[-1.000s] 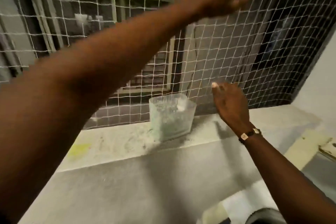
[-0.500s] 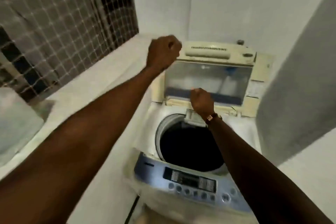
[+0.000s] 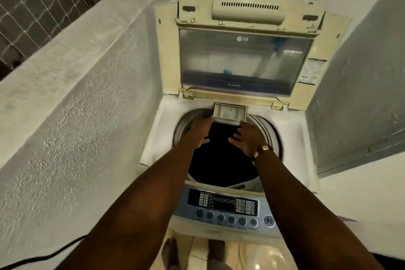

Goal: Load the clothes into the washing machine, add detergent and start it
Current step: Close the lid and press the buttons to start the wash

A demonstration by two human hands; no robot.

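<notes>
While both hands, left [image 3: 198, 130] and right [image 3: 247, 136], hung spread below the drawer [image 3: 230, 113], the detergent step seemed underway; next, push it shut.

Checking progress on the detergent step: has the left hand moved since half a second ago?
Yes. The left hand dropped from beside the raised lid to the detergent drawer.

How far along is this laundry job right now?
Done: the washing machine's lid stands open. In hand: the left hand and right hand reach the detergent drawer at the drum's back rim. The drum looks dark, so clothes cannot be confirmed. Left: closing the lid and pressing start on the control panel.
</notes>
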